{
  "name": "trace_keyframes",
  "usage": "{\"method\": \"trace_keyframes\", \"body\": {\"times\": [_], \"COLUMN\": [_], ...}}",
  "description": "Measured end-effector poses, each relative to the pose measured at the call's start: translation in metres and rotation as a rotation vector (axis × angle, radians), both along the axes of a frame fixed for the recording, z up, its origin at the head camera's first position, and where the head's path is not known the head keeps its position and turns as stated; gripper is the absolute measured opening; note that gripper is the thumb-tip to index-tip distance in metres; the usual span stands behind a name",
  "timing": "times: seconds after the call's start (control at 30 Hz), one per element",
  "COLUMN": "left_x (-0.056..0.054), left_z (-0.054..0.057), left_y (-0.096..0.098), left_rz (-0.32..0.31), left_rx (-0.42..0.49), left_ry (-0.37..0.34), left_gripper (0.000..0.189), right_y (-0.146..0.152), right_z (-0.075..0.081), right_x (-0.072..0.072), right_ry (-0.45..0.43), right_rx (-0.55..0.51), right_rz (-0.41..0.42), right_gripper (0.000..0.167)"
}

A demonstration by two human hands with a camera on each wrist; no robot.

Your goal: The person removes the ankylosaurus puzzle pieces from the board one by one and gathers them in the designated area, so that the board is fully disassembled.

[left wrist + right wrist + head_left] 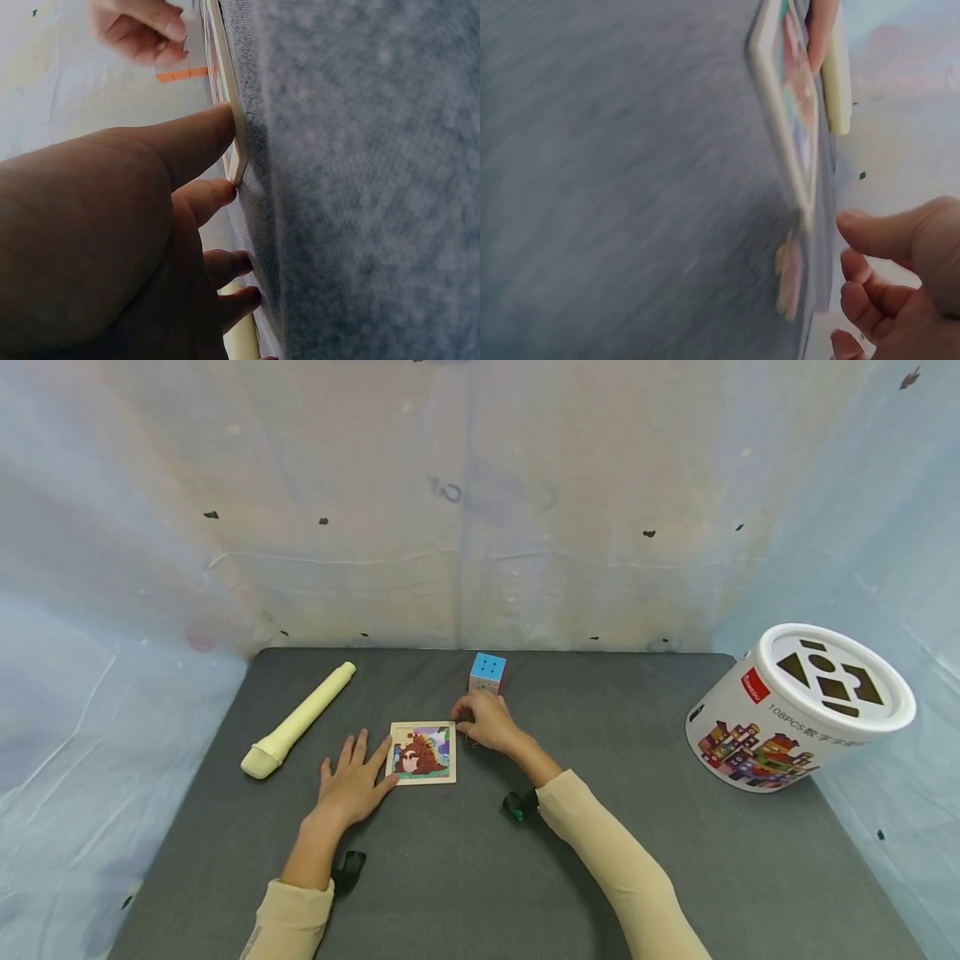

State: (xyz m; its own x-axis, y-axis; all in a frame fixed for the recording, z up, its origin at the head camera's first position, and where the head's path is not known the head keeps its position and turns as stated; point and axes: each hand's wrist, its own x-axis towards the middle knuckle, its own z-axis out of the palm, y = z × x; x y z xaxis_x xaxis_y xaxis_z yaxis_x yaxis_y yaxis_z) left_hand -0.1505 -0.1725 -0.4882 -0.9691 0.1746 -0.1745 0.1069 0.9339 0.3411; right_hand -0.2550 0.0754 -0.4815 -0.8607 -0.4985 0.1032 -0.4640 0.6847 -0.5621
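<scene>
A square wooden picture puzzle (423, 753) with a brown spiky animal lies flat on the grey table. My left hand (352, 789) rests beside its left edge, fingers spread, with the thumb on the frame in the left wrist view. Just past the upper right corner hovers my right hand (486, 722), its fingers bent; in the right wrist view a gap shows between thumb and fingertips, and I see nothing held there. Below that hand a small wooden piece (789, 277) lies on the cloth, blurred and mostly hidden in the head view.
A blue-topped puzzle cube (488, 671) stands right behind my right hand. To the left lies a pale yellow stick-shaped object (300, 718). A large white block bucket (757, 727) with a shape-sorter lid stands at the right edge of the table (450, 877).
</scene>
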Motion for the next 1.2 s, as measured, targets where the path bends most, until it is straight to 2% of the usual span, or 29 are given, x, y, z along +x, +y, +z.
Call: {"method": "trace_keyframes", "body": {"times": [0.17, 0.37, 0.67, 0.97, 1.2], "left_x": [-0.002, -0.003, -0.002, -0.002, -0.001], "left_z": [-0.001, -0.002, -0.002, -0.004, -0.001], "left_y": [0.000, -0.001, 0.000, -0.001, 0.000], "left_rz": [0.005, 0.002, -0.004, -0.004, 0.001], "left_rx": [0.001, -0.007, -0.002, -0.003, 0.001], "left_ry": [-0.019, -0.026, -0.002, 0.000, -0.008], "left_gripper": [0.069, 0.069, 0.068, 0.068, 0.068], "right_y": [-0.019, -0.041, -0.057, -0.059, -0.059], "right_z": [0.004, 0.005, 0.004, 0.000, 0.001], "right_x": [-0.003, -0.002, 0.002, 0.004, 0.005], "right_ry": [-0.012, -0.035, -0.075, -0.077, -0.130], "right_rx": [0.046, 0.136, 0.140, 0.126, 0.089], "right_rz": [0.113, 0.167, 0.169, 0.160, 0.167], "right_gripper": [0.016, 0.020, 0.022, 0.022, 0.021]}}
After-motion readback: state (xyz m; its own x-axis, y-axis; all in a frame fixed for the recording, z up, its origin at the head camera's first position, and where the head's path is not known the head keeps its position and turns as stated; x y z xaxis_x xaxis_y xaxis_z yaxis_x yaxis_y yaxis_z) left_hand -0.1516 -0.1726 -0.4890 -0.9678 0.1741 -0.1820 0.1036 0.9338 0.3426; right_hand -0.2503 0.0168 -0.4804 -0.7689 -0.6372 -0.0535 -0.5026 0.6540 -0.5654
